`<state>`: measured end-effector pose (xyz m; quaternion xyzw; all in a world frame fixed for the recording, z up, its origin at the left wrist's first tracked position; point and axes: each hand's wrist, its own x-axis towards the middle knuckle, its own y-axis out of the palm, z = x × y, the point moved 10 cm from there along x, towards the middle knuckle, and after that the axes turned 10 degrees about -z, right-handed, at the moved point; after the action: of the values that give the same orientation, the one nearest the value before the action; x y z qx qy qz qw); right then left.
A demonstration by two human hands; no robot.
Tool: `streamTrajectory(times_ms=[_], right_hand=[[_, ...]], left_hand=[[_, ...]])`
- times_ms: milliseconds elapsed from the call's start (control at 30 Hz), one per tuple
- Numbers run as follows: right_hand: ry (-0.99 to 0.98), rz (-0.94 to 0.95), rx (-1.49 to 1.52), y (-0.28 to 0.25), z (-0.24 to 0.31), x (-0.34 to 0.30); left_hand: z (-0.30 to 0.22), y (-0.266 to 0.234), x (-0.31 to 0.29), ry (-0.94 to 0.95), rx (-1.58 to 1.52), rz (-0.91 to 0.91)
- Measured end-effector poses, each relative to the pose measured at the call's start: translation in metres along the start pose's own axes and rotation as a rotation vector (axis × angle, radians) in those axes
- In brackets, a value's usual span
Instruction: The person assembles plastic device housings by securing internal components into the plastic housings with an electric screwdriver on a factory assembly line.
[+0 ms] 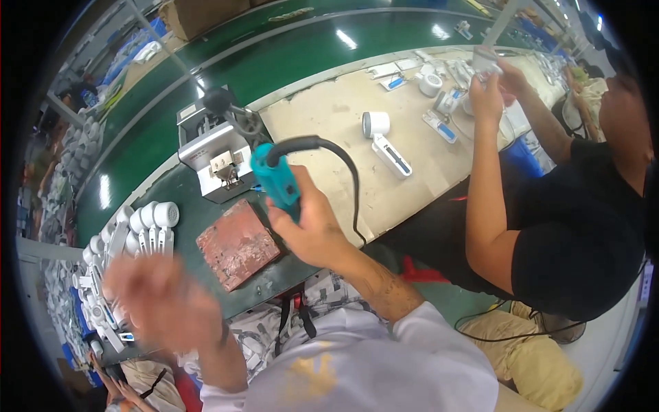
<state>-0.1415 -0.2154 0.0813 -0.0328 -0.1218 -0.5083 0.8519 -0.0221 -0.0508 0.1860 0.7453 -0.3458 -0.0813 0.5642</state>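
Note:
My right hand [312,223] is closed around a teal electric screwdriver [273,180] with a black cord. The tool is raised above the far edge of a worn reddish-brown block [239,244] on the dark bench mat. My left hand [165,302] is smeared by motion, so its fingers cannot be read. It is nearest to a row of white devices with round heads and long handles [152,218]. Just beyond the screwdriver stands a boxy metal screw feeder [214,161].
Another white round-headed device [390,144] lies on the tan board [322,103] to the right. A co-worker [549,226] sits at right, hands on a white part, with several white pieces around. Beyond the bench runs a green conveyor belt [302,55].

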Motion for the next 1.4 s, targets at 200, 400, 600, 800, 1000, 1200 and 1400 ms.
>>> streamTrajectory(times_ms=[200, 400, 600, 800, 1000, 1200, 1400], right_hand=[[0.008, -0.208, -0.075, -0.073, 0.030, -0.032], [0.064, -0.232, -0.087, -0.091, 0.036, -0.057], [0.083, -0.221, -0.188, -0.094, 0.040, -0.060], [-0.061, -0.279, -0.166, -0.099, 0.039, -0.053], [-0.073, -0.258, -0.140, -0.088, 0.028, -0.031], [0.105, -0.195, 0.073, -0.066, 0.003, -0.023], [0.036, -0.099, 0.038, -0.024, -0.008, -0.007]], left_hand=[[0.200, -0.034, 0.064, -0.018, 1.472, 0.301], [0.350, -0.043, 0.044, -0.245, 2.044, 0.662], [0.378, -0.062, 0.039, -0.451, 1.955, 0.607], [0.346, -0.076, 0.052, -0.279, 1.754, 0.528], [0.222, -0.035, 0.039, -0.019, 1.627, 0.614], [0.131, -0.046, 0.016, 0.333, 1.567, 0.745], [0.079, -0.091, 0.017, 0.261, 1.677, 0.601]])
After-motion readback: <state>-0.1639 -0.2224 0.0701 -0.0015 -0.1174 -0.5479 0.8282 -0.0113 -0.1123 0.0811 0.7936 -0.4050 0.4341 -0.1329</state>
